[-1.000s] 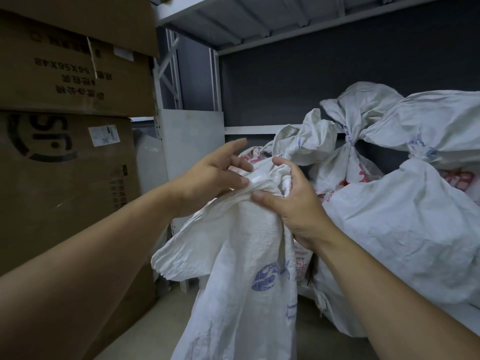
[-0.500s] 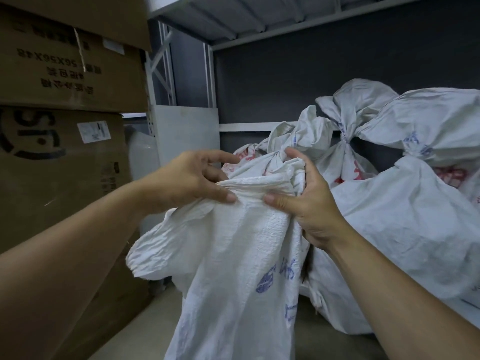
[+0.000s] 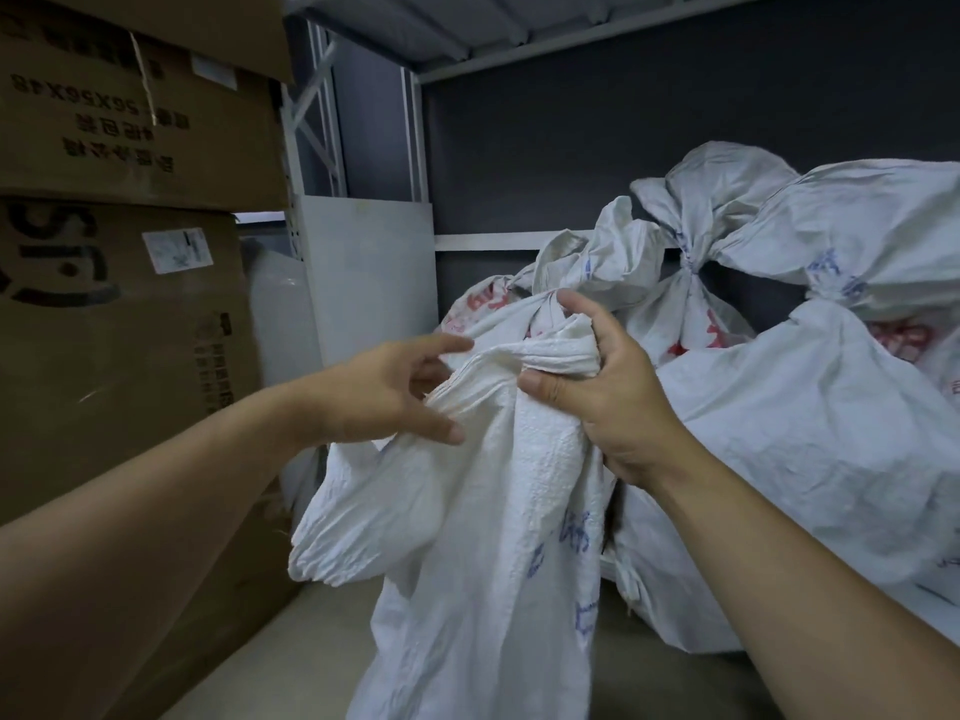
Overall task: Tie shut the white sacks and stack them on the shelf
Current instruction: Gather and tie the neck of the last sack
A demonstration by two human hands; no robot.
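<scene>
Sack (image 3: 493, 511) hangs in the narrow gap we have between the stacked cardboard boxes (image 3: 130, 356) on our left and the pile of tied sacks (image 3: 805, 433) on our right. The boxes stand just beside our left forearm. The pile is close behind our right wrist. Open floor (image 3: 270, 657) lies below the sack.

Our right hand (image 3: 613, 402) has its fingers and thumb curled round the bunched top of the sack and clenches it. Our left hand (image 3: 374, 392) has its forefinger straight and its thumb under the pleated cloth. We cannot tell whether it pinches the cloth or only touches it.

We see that the sack is white woven cloth, creased, with blue print low on its front. One loose fold bulges out to the left.

Behind it we see a pale panel (image 3: 369, 272) and a metal post (image 3: 415, 148). A dark wall (image 3: 571, 137) backs the shelf (image 3: 519, 28) overhead. The tied sacks bear red and blue print.
</scene>
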